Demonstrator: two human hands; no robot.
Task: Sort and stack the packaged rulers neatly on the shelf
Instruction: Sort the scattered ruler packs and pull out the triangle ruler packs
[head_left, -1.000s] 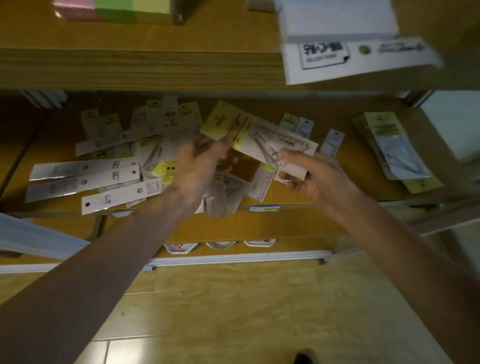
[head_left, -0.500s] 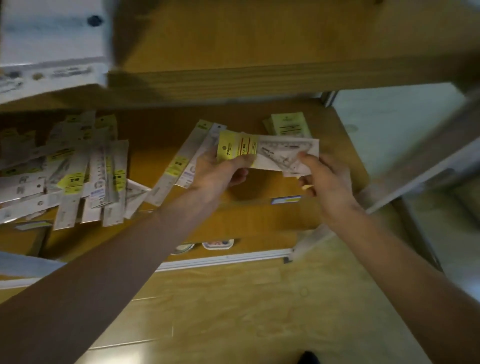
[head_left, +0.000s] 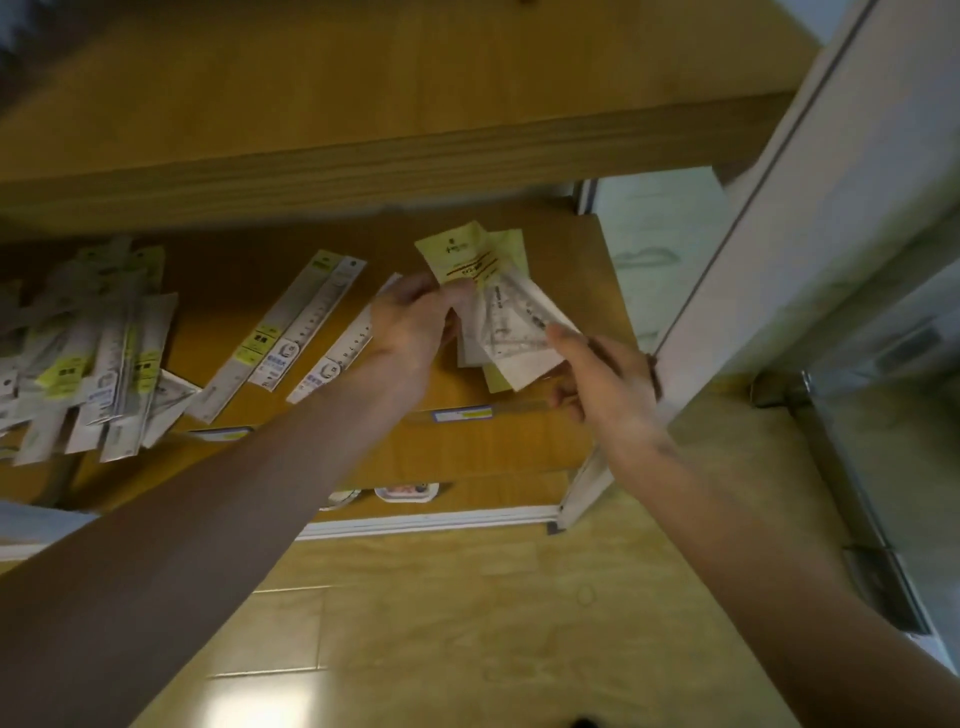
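Both hands hold a set-square pack above the shelf's right end.

A loose heap of ruler packs (head_left: 98, 358) overhangs the shelf (head_left: 561, 260) edge at left; three long ruler packs (head_left: 306, 332) lie slanted mid-shelf. The left hand (head_left: 410, 327) pinches the set-square pack (head_left: 498, 317); the right hand (head_left: 597, 379) pinches its lower corner.

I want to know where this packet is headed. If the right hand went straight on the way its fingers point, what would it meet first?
The right hand points up-left into the triangle-ruler packet it already pinches; beyond that, probably the left hand. Depth is unclear.
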